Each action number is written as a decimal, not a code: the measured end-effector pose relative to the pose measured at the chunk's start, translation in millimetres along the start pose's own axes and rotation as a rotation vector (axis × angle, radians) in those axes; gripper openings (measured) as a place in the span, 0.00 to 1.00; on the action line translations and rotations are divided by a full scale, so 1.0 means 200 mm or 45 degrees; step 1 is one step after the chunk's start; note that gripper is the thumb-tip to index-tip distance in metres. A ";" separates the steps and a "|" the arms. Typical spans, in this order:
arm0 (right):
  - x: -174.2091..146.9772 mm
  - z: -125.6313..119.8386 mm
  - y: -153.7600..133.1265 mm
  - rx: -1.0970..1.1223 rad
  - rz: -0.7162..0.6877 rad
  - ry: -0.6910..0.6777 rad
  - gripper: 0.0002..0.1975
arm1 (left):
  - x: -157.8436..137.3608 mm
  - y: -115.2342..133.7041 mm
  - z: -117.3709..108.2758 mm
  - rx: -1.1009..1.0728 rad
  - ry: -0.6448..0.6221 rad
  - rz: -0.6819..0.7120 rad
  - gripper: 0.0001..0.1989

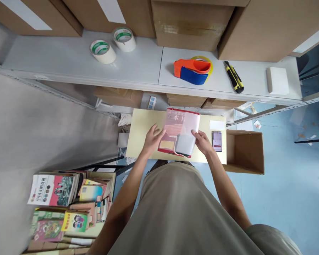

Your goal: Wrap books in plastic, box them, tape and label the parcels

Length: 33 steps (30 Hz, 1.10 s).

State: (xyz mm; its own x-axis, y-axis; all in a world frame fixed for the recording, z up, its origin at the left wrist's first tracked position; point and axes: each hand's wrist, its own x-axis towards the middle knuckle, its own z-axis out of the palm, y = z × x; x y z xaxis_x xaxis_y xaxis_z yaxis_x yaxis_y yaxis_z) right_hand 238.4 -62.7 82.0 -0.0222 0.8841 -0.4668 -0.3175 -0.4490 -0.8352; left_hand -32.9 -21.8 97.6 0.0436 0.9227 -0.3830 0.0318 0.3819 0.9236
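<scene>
A reddish book [172, 129] in a pale, translucent cover lies slightly askew above the cream tabletop [140, 124]. My right hand [202, 141] grips its right edge, thumb on top and the other fingers tucked beneath. At the left edge is my left hand [152, 139], its fingers apart and one digit touching the cover; it is slightly blurred. A whitish sheet covers the right half of the book, and a strip along the bottom looks torn. Right of my right hand lie a phone [217, 141] and a white slip [217, 125].
The grey shelf [143, 67] ahead bears tape rolls [103, 51], an orange-blue tape dispenser [192, 71], a box cutter [234, 77] and cardboard boxes [191, 30]. An open carton [248, 152] stands right of the table. Stacked books [61, 189] fill the lower left.
</scene>
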 end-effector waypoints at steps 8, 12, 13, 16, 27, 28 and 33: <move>0.04 -0.01 -0.01 0.044 0.052 -0.085 0.31 | 0.03 0.05 -0.10 -0.291 -0.352 -0.237 0.30; 0.05 -0.01 -0.02 0.031 0.032 -0.097 0.30 | 0.06 0.06 -0.12 -0.262 -0.360 -0.236 0.30; 0.06 -0.01 -0.03 0.018 0.020 -0.094 0.30 | 0.07 0.05 -0.13 -0.239 -0.355 -0.230 0.30; 0.07 0.03 -0.03 -0.052 -0.004 -0.085 0.29 | 0.11 0.01 -0.12 -0.104 -0.214 -0.139 0.28; 0.15 0.30 0.12 -0.601 -0.222 0.164 0.28 | -0.02 -0.06 0.25 0.528 -0.286 -0.066 0.35; 0.15 0.31 0.12 -0.650 -0.232 0.161 0.28 | -0.03 -0.07 0.26 0.579 -0.295 -0.079 0.35; 0.10 0.33 0.13 -0.813 -0.239 0.149 0.27 | -0.03 -0.12 0.22 0.568 -0.332 -0.153 0.34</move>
State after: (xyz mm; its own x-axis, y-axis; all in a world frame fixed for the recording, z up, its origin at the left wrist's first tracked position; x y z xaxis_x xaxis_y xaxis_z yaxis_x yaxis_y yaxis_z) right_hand 167.7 -47.3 70.2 0.0931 0.9508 -0.2955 0.3175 -0.3097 -0.8963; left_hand 9.5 -39.0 76.7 0.2585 0.8085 -0.5287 0.4710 0.3724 0.7997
